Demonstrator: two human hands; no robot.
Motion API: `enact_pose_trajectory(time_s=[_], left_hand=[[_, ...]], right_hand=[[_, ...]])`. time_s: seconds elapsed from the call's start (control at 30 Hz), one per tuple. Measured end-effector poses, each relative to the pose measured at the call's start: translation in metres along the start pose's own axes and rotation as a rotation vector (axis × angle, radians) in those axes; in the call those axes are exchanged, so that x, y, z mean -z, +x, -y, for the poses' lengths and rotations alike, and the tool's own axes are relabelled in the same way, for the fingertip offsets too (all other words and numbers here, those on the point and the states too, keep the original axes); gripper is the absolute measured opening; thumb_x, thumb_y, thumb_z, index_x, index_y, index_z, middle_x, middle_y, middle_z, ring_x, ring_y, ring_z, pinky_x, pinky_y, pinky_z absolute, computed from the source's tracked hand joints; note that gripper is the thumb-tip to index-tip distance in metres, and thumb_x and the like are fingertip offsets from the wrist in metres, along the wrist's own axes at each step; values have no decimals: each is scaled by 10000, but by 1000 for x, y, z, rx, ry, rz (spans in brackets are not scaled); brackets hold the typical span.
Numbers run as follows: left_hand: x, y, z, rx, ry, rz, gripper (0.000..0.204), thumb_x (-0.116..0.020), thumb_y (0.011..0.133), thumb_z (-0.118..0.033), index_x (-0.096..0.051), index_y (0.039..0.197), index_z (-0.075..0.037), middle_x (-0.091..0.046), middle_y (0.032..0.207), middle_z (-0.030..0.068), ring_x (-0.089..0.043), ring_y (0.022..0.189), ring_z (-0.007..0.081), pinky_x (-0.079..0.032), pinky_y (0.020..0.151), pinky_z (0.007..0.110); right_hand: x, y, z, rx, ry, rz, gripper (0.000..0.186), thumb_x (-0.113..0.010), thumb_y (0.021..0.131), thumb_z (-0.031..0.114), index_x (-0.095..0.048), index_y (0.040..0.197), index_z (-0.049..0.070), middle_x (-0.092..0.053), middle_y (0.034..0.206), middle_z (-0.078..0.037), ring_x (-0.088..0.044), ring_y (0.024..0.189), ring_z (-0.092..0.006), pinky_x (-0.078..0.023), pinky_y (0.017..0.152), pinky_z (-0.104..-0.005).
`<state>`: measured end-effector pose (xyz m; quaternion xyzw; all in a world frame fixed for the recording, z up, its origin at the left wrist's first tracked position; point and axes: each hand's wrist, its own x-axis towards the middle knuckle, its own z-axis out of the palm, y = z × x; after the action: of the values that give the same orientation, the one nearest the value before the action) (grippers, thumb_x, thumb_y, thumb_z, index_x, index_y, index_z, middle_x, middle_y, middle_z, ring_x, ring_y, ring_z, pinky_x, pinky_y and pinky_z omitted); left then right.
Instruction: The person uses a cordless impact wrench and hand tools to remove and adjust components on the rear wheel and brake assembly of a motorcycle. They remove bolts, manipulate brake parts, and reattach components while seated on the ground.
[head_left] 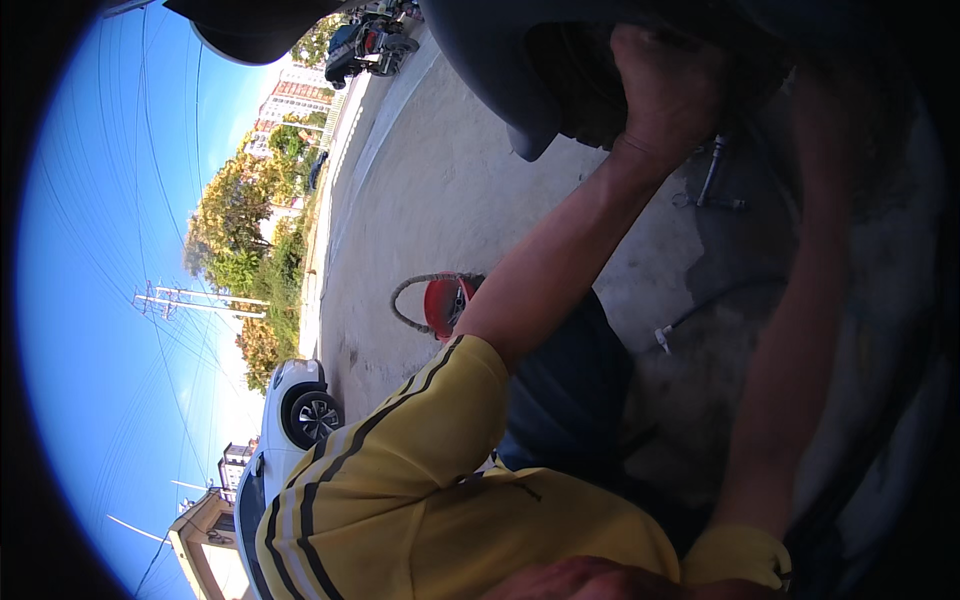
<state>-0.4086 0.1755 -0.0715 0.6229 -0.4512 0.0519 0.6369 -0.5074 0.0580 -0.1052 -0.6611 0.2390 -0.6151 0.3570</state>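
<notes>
My left hand (pixel 672 90) reaches in under the dark body panel (pixel 480 60) of a vehicle, close to a rounded opening with dark parts inside. Its fingers are bent away from view, and what they touch is hidden. In deep shadow to the right, my right hand (pixel 825 95) is raised beside the same vehicle, its fingers too dark to make out. On the concrete just below my left wrist lies a metal T-shaped tool (pixel 712 172), which looks like a socket wrench. Nearer me, a dark hose (pixel 705 303) ends in a white fitting (pixel 663 337).
A red container (pixel 443 302) with a looped hose-like handle and small items inside stands beyond my left arm. A dark wet patch (pixel 735 245) stains the concrete. Farther left are a white car (pixel 300 400) and a parked motorbike (pixel 368 48). My knee (pixel 565 390) is bent below.
</notes>
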Motion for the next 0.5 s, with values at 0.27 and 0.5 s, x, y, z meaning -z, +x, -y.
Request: enact_pose_trajectory(time_s=[0.27,0.5], left_hand=[[-34,8,-27,-253,-75,-92,115,-684,885,-27,-753,954,-86,-757,899,82,-709,817,271,-539,766,356],[-25,17,-3,-366,74,-69,212,-716,808,20,-703,1020,18,-748,963,149,-721,909,315,-552,828,396]], right_hand=[[2,3,-67,130,-464,49,411,-695,957,410,-762,1188,77,-739,1233,-132,-706,1116,-335,-535,958,-417],[9,15,-83,298,-501,39,432,-723,952,404,-745,1227,72,-725,1261,-152,-702,1114,-335,-539,935,-421]])
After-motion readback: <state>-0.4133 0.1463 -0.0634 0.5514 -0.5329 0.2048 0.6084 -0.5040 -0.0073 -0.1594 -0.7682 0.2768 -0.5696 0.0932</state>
